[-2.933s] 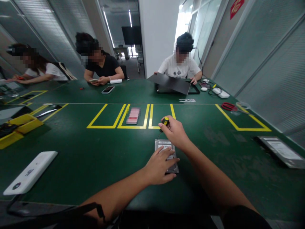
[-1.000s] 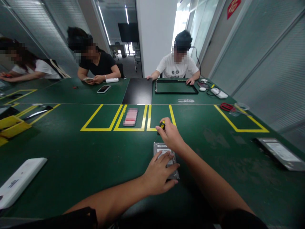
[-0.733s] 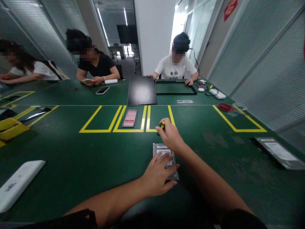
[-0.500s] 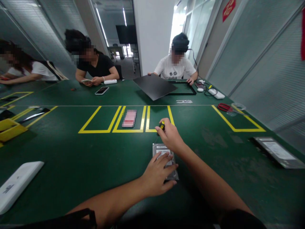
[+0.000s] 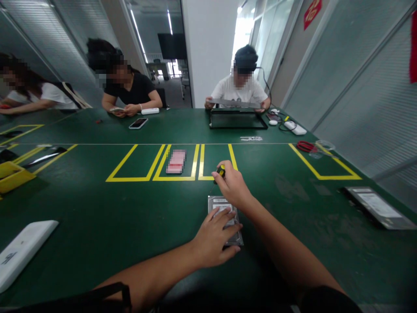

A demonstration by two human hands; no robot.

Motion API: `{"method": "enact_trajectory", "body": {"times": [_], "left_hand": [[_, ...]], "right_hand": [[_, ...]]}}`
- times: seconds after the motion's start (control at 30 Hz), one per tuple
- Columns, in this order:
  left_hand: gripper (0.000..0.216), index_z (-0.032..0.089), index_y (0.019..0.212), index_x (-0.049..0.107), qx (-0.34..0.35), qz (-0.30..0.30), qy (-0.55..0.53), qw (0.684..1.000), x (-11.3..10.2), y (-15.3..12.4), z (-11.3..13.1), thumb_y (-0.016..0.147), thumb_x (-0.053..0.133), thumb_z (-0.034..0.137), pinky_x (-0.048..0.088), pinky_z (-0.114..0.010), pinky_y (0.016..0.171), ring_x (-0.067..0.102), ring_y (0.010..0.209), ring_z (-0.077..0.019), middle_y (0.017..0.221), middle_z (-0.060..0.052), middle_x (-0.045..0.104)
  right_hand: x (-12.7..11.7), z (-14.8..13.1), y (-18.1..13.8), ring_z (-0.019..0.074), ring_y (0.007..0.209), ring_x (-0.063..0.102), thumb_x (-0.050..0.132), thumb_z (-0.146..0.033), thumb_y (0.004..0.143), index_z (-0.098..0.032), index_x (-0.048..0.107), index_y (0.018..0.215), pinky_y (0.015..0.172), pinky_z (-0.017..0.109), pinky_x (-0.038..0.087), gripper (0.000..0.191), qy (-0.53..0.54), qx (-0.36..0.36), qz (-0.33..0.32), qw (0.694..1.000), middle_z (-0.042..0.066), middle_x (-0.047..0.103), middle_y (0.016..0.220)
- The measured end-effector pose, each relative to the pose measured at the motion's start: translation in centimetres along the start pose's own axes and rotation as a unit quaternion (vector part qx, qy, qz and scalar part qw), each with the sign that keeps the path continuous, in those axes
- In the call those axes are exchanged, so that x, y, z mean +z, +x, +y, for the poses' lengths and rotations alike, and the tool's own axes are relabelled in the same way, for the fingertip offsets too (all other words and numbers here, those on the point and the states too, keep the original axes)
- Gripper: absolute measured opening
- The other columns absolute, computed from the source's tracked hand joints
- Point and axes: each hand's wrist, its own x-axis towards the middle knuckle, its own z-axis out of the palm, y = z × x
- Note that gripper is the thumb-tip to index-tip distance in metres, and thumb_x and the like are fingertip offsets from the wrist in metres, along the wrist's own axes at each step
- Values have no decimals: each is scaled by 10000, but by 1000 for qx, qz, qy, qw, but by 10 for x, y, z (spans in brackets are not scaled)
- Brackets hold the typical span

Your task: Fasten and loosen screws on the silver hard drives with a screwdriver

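A silver hard drive point(image 5: 217, 203) lies flat on the green table point(image 5: 97, 208) right in front of me. My left hand point(image 5: 213, 238) rests on its near half with the fingers spread flat, pinning it down. My right hand point(image 5: 233, 188) is closed around a black and yellow screwdriver point(image 5: 220, 172), held upright over the drive's far left corner. The screwdriver's tip is hidden behind my hand.
Yellow tape boxes point(image 5: 153, 164) mark the table beyond the drive, one holding a pink card point(image 5: 176, 161). A white device point(image 5: 22, 251) lies at the near left, a yellow bin point(image 5: 13, 176) at far left, a flat grey panel point(image 5: 379, 206) at right. Three people sit across the table.
My hands and the drive have stayed in place. The person opposite has lifted a black panel off the table and now holds it up edge-on in front of them.
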Motion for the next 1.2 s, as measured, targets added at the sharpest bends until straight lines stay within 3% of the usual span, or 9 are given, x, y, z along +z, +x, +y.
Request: {"method": "enact_trajectory", "body": {"times": [0.73,1.1,1.2], "left_hand": [[602,275,1416,508,3,2,-3,1000,1,1,0,877,593,529,205,-554,1215,347,1447,-313,1538,-113,418],[607,270,1414,512,4,7,-7,1000,1,2,0,869,605,519,216,-565,1205,354,1441,-327,1534,-119,422],[603,270,1410,516,1,6,-9,1000,1,2,0,868,606,518,210,-562,1210,352,1443,-324,1532,-116,425]], "right_hand": [[7,4,-1,154,643,511,463,-431,956,-155,459,1087,644,254,341,305,-1,-2,-18,1000,37,576,787],[9,5,-1,160,677,534,487,-392,972,-154,469,1118,668,256,361,280,-14,-5,-23,1000,41,599,823],[8,4,0,163,732,541,522,-359,963,-144,514,1110,716,265,391,261,-18,-35,-18,999,52,606,872]]}}
